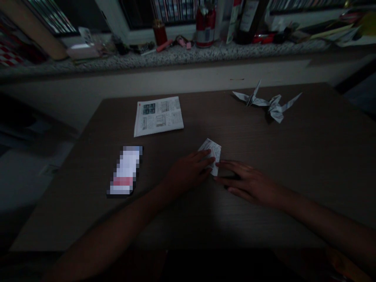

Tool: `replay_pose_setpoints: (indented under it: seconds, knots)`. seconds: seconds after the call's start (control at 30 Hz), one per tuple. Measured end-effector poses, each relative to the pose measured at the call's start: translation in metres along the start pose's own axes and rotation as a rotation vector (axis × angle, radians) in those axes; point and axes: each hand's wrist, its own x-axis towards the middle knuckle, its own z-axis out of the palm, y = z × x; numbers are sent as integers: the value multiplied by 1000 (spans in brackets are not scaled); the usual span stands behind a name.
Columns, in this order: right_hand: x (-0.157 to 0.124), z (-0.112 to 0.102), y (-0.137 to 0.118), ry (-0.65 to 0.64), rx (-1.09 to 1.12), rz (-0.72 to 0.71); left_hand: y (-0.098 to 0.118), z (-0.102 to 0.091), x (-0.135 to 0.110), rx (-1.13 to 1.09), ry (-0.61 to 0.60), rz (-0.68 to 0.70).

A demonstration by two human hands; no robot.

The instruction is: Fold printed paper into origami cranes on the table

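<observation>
Hands at a dark wooden table [264, 235], seen from the head camera in dim light.

A small folded paper [212, 153], white with print on it, is laid flat near the middle of the table, just ahead of both hands. The left hand [188, 170] is stretched out palm down, its fingers straight and close together, with the fingertips pressed on the paper's left edge. The right hand [249, 184] is also laid flat, fingers loosely spread, and its fingertips are brought up to the paper's lower corner. Nothing is gripped by either hand; the paper is only pinned against the tabletop.

Two finished paper cranes [266, 103] are set side by side at the far right of the table, well apart from the hands. Judged by these, two pieces are done, while the paper under the fingers is only a flat folded packet with no wings or neck formed yet.

A printed sheet [158, 116] is placed at the far left centre, and a phone [125, 170] with a lit screen is laid to the left of the left hand. Behind the table, a stone ledge [176, 58] is crowded with small items, among them a red can [205, 25].
</observation>
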Motion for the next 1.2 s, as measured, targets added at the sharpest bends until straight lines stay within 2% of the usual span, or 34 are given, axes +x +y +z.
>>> replay_pose_setpoints:
  seconds: [0.1,0.23,0.37,0.83,1.2]
  knots:
    - [-2,1,-1,-12,8,11,0,0,1,31,-15,15]
    - [-2,3,1,48,55,68,0,1,2,68,-15,44]
    - [-2,5,3,73,57,54,-2,3,3,64,-26,59]
    - [0,3,3,110,92,38,0,-1,5,58,-52,9]
    - [-1,5,5,52,36,32,0,-1,5,65,-43,19]
